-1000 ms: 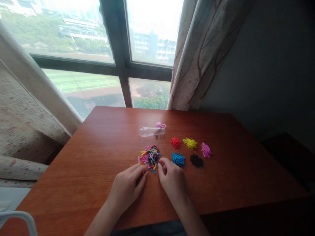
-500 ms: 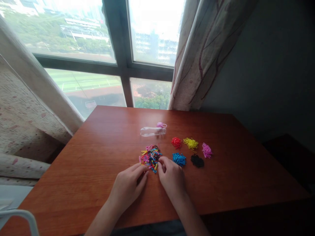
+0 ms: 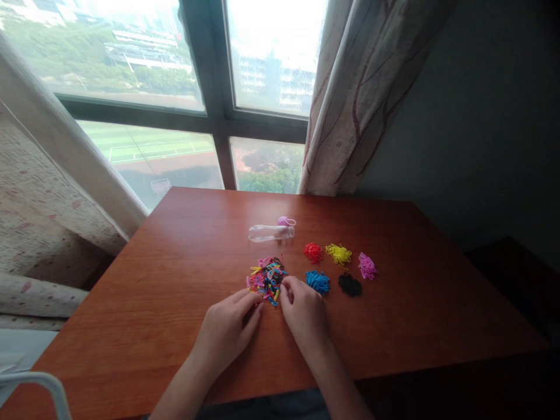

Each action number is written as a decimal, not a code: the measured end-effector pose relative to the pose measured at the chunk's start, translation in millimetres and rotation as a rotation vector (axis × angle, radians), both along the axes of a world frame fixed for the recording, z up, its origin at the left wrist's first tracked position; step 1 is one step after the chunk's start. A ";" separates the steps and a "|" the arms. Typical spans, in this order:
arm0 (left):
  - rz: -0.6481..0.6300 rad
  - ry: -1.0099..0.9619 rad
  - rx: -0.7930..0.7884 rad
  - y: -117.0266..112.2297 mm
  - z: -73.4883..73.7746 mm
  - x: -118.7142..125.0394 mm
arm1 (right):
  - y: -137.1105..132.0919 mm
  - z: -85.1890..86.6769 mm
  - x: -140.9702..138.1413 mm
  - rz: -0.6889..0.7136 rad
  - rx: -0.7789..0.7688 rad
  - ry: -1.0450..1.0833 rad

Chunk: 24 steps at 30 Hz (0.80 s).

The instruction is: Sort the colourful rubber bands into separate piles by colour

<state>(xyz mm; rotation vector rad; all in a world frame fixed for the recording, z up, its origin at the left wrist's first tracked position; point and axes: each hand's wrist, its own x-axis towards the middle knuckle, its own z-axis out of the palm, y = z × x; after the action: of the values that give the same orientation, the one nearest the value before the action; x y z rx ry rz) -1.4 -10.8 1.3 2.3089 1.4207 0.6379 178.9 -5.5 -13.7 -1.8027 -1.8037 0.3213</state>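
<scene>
A mixed pile of small colored rubber bands lies on the wooden table. At its lower left edge, my left hand rests with fingers stretched out and the thumb apart, the fingertips touching the pile. My right hand is at the pile's right edge with thumb and index finger pinched together. Whatever is in that pinch is too small to make out. Right of the pile lie single-color heaps: blue bands, red bands, yellow bands, black bands and pink bands.
Behind the mixed pile a clear plastic bottle lies on its side, with a pink cap with a loop beside it. The table stands against a window between curtains. A white curved bar is at lower left.
The view has shifted very slightly. Both hands stay at the mixed pile in nearly the same pose, and the heaps look the same.
</scene>
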 end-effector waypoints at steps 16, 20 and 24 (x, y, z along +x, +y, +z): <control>0.005 0.003 0.018 0.6 1.1 1.0 | -30.1 2.5 16.0 0.010 0.103 0.252; 0.002 0.001 0.041 1.4 1.7 1.2 | -41.8 0.5 48.3 -0.093 0.156 0.211; 0.001 0.005 0.048 0.9 1.3 0.4 | -46.3 0.2 98.8 -0.259 0.181 0.110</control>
<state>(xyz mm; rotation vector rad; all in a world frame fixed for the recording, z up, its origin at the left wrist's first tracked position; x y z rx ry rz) -1.0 -9.9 2.6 2.3487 1.4235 0.6738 277.7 -51.8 -13.5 -1.8250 -1.4551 0.1478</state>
